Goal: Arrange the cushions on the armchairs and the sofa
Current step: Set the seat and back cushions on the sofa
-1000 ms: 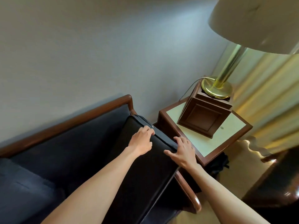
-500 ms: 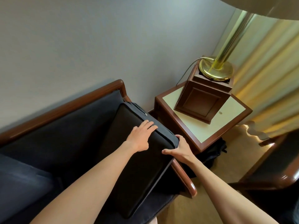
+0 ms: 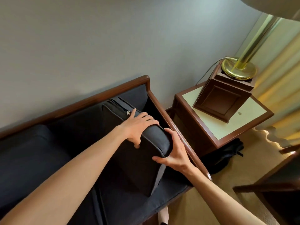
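A dark, square cushion [image 3: 138,166] with a zip along its top edge stands tilted on the right end of the dark sofa [image 3: 48,159], leaning toward the backrest. My left hand [image 3: 138,125] grips its upper edge, fingers over the top and thumb on the front face. Its near right corner is clasped by my right hand [image 3: 175,153], close to the wooden armrest [image 3: 178,135]. Another dark back cushion [image 3: 24,148] rests against the backrest at the left.
A wooden side table [image 3: 243,127] with a pale top stands right of the sofa, carrying a brass lamp [image 3: 240,69] on a wooden box base. A black bag [image 3: 224,155] lies on the carpet below. Another dark chair's wooden frame [image 3: 267,184] sits at the lower right, with curtains [image 3: 284,95] behind.
The cushion has been moved in from over the armrest onto the sofa seat and stood more upright. Both hands moved from resting on it to gripping its upper edge and corner.
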`<state>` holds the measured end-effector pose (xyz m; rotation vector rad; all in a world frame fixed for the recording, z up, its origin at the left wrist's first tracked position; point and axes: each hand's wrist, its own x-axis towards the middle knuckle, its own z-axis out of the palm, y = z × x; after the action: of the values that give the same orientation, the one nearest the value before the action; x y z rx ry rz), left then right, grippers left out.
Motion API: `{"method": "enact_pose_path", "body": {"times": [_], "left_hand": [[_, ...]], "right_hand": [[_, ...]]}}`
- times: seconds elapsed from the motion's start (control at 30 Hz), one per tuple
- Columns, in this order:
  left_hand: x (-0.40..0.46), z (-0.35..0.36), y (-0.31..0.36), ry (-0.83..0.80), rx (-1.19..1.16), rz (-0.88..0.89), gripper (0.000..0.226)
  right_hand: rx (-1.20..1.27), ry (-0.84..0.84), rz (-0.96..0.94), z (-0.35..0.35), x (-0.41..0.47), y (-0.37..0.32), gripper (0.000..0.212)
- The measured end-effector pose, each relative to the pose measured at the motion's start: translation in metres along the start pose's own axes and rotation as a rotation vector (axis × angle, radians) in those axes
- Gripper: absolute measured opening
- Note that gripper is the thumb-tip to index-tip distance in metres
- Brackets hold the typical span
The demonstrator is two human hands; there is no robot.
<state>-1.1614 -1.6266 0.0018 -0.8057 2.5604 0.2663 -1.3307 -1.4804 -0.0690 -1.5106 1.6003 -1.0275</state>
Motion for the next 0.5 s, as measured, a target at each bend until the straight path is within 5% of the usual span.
{"method": "enact_pose_path", "body": {"times": [0.13,0.3,0.5], "left_hand": [[-0.051,0.024,-0.01,0.093,-0.073,-0.027,0.121],[-0.096,0.05,-0.014,0.192,-0.12,-0.077,0.117],[-0.171,0.051,-0.053,0.397,-0.268,-0.261,0.114]], "right_hand": [[0.142,-0.036,0.142,0.052,-0.047,0.008,0.135],[0.011,0.007,0.333,0.105,-0.079,0.012,0.109],[-0.158,-0.028,0.121,0.101,-0.038,-0.046,0.09]]}}
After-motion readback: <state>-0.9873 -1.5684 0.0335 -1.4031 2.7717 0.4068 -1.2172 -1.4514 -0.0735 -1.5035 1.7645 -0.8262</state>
